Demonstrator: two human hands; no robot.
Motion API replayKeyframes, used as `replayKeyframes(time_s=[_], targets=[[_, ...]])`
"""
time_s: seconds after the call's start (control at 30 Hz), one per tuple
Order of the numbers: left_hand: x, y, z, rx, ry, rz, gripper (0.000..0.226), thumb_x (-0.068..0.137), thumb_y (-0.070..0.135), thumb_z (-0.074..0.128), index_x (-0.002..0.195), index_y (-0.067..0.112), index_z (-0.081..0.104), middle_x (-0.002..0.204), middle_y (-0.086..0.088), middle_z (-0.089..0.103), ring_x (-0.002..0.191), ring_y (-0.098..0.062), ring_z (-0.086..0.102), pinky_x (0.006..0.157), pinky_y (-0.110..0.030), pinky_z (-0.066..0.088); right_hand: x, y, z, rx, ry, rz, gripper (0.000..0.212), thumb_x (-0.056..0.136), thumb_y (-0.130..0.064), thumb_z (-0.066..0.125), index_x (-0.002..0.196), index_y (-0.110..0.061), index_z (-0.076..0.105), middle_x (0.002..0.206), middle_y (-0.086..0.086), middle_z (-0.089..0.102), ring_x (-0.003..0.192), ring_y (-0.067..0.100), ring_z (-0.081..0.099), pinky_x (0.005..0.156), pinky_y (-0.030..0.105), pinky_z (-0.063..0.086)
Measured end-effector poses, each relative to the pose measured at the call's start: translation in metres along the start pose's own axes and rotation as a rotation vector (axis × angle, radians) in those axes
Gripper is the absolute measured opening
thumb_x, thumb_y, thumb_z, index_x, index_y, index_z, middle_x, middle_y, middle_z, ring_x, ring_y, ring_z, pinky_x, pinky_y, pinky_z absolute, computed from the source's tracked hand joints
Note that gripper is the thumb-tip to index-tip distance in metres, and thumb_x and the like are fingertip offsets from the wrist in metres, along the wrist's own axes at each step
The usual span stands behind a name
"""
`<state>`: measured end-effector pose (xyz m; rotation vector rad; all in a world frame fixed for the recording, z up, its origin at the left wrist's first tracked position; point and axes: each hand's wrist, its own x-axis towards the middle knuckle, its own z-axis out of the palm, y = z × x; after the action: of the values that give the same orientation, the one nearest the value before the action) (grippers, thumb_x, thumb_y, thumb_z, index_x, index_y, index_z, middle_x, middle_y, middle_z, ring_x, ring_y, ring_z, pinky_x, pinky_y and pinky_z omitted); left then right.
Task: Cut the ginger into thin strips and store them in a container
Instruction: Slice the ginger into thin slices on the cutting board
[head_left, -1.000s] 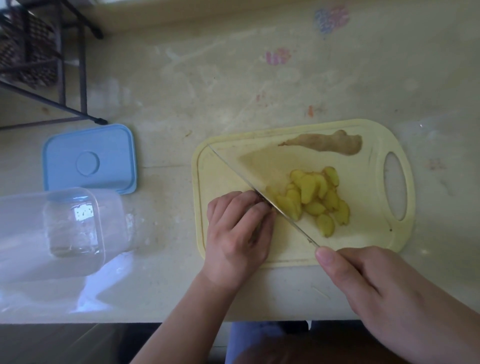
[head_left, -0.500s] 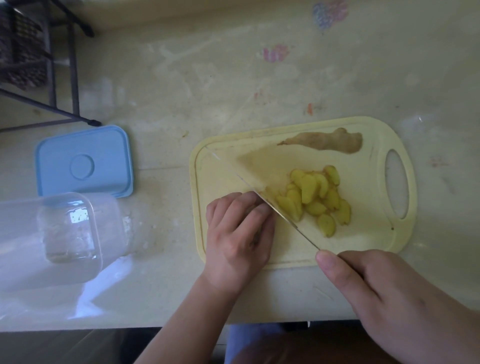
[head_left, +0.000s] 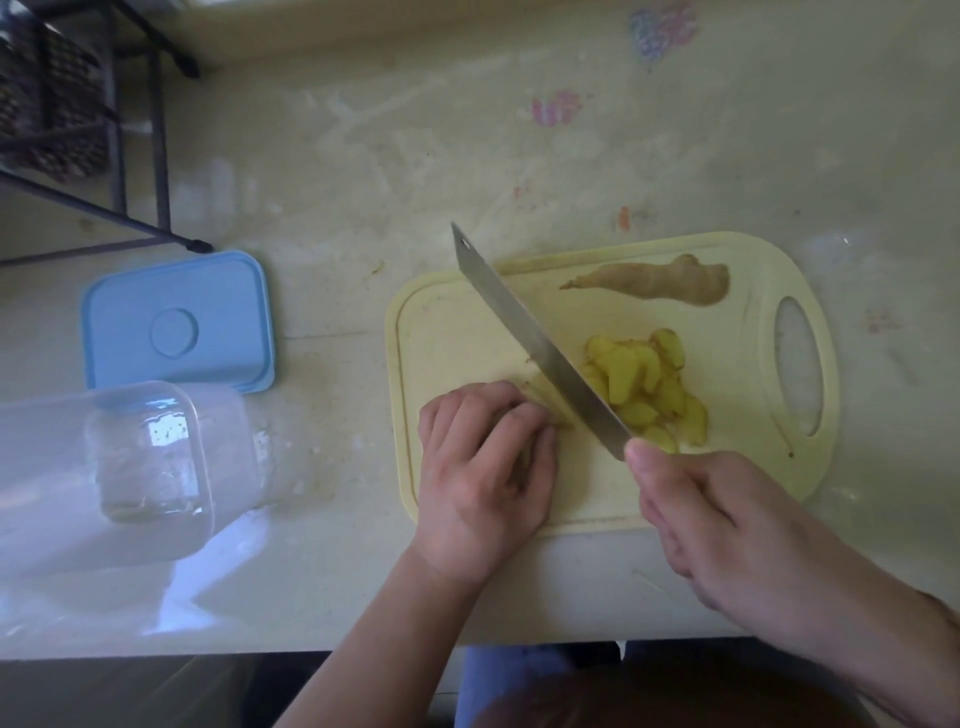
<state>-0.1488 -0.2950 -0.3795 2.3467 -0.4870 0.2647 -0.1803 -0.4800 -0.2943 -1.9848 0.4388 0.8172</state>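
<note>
A pale yellow cutting board (head_left: 447, 322) lies on the table. On it is a heap of yellow ginger slices (head_left: 644, 384) and, near the far edge, an unpeeled ginger piece (head_left: 660, 283). My left hand (head_left: 483, 467) has curled fingers pressing down a small ginger piece (head_left: 545, 402) at its fingertips. My right hand (head_left: 727, 540) grips the handle of a knife (head_left: 530, 338), index finger on the blade's spine. The blade runs diagonally, right beside my left fingertips. A clear plastic container (head_left: 130, 467) lies on its side at the left, with its blue lid (head_left: 176, 322) behind it.
The worn, paint-stained table (head_left: 415, 130) stretches beyond the board. A dark metal rack (head_left: 78, 130) with baskets stands at the far left corner. The table's near edge runs just below my wrists.
The knife blade has lifted and tilted so its flat side shows, reaching past the board's far edge. My left hand has stayed on the ginger piece.
</note>
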Motion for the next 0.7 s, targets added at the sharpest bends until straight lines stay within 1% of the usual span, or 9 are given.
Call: replayKeyframes(time_s=[0.07, 0.13, 0.2, 0.27, 0.37, 0.43, 0.53, 0.7], targets=[[0.000, 0.000, 0.000, 0.001, -0.002, 0.003, 0.003, 0.084, 0.005, 0.077, 0.084, 0.003, 0.075, 0.092, -0.009, 0.067, 0.085, -0.027, 0.065, 0.077, -0.042, 0.046, -0.009, 0.001, -0.003, 0.015, -0.039, 0.023, 0.075, 0.073, -0.092, 0.025, 0.060, -0.019, 0.041, 0.046, -0.004, 0.031, 0.039, 0.009, 0.032, 0.044, 0.018, 0.030], [-0.001, -0.001, 0.000, 0.001, -0.003, 0.004, 0.002, 0.084, 0.005, 0.077, 0.084, 0.003, 0.076, 0.093, -0.009, 0.069, 0.085, -0.028, 0.065, 0.076, -0.043, 0.046, -0.017, 0.001, -0.005, -0.022, -0.062, 0.025, 0.077, 0.072, -0.093, 0.023, 0.063, -0.021, 0.045, 0.048, -0.002, 0.034, 0.042, 0.008, 0.034, 0.047, 0.021, 0.031], [-0.001, -0.002, 0.000, -0.001, -0.004, 0.005, 0.003, 0.086, 0.005, 0.075, 0.085, 0.003, 0.076, 0.094, -0.009, 0.069, 0.086, -0.029, 0.065, 0.076, -0.043, 0.046, -0.022, -0.001, -0.006, -0.070, -0.061, 0.017, 0.078, 0.069, -0.096, 0.020, 0.066, -0.023, 0.048, 0.049, -0.001, 0.039, 0.044, 0.007, 0.039, 0.049, 0.022, 0.034], [-0.002, -0.002, 0.001, -0.001, -0.001, 0.005, 0.005, 0.087, 0.006, 0.073, 0.085, 0.003, 0.076, 0.095, -0.009, 0.070, 0.086, -0.029, 0.065, 0.077, -0.043, 0.046, -0.025, -0.001, -0.006, -0.093, -0.050, 0.018, 0.084, 0.064, -0.102, 0.017, 0.068, -0.025, 0.051, 0.049, 0.000, 0.044, 0.045, 0.007, 0.044, 0.050, 0.023, 0.036], [-0.001, -0.002, 0.001, -0.002, 0.001, 0.008, 0.005, 0.087, 0.005, 0.073, 0.084, 0.003, 0.077, 0.096, -0.009, 0.070, 0.087, -0.029, 0.065, 0.078, -0.042, 0.046, -0.027, 0.000, -0.007, -0.121, -0.038, 0.016, 0.090, 0.060, -0.106, 0.011, 0.069, -0.026, 0.051, 0.047, -0.001, 0.043, 0.044, 0.008, 0.046, 0.050, 0.025, 0.036], [-0.001, -0.002, 0.001, -0.005, 0.001, 0.012, 0.005, 0.087, 0.005, 0.073, 0.084, 0.003, 0.077, 0.096, -0.009, 0.070, 0.088, -0.029, 0.066, 0.078, -0.043, 0.046, -0.028, -0.001, -0.008, -0.133, -0.041, 0.021, 0.087, 0.061, -0.104, 0.012, 0.068, -0.027, 0.050, 0.046, -0.002, 0.042, 0.044, 0.008, 0.045, 0.049, 0.024, 0.035], [-0.001, -0.002, 0.000, -0.010, -0.002, 0.022, 0.005, 0.087, 0.005, 0.073, 0.085, 0.003, 0.077, 0.097, -0.009, 0.071, 0.089, -0.029, 0.066, 0.078, -0.043, 0.046, -0.027, -0.004, -0.007, -0.155, -0.041, 0.040, 0.075, 0.065, -0.097, 0.014, 0.066, -0.030, 0.049, 0.046, -0.003, 0.040, 0.046, 0.008, 0.044, 0.051, 0.023, 0.035], [0.000, -0.001, 0.000, -0.020, -0.003, 0.029, 0.008, 0.089, 0.006, 0.070, 0.085, 0.004, 0.077, 0.098, -0.007, 0.072, 0.090, -0.029, 0.067, 0.078, -0.043, 0.047, -0.016, -0.003, -0.002, -0.144, -0.042, 0.013, 0.074, 0.069, -0.094, 0.016, 0.067, -0.027, 0.047, 0.047, -0.004, 0.039, 0.046, 0.011, 0.040, 0.052, 0.024, 0.035]])
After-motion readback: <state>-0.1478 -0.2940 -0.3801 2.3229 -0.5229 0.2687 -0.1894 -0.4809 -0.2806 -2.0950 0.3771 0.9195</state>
